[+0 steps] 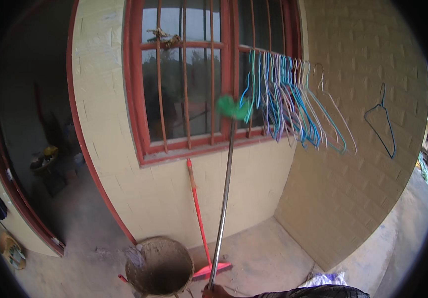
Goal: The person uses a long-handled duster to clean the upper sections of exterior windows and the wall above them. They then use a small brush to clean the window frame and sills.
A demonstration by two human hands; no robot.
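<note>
My right hand (217, 292) is at the bottom edge of the picture, closed around a long shiny metal pole (223, 208). The pole slants up to a blurred green head (232, 108) in front of the barred window (188, 93) with its red frame. Many wire clothes hangers (285, 100) hang in a row along a window crossbar, just right of the green head. My left hand is out of view.
A red-handled broom (199, 214) leans on the tiled wall beside a large round basket (160, 264). A single blue hanger (381, 115) hangs on the right wall. An open doorway (35, 130) is at left. White-and-purple cloth or sacking (326, 278) lies near my sleeve.
</note>
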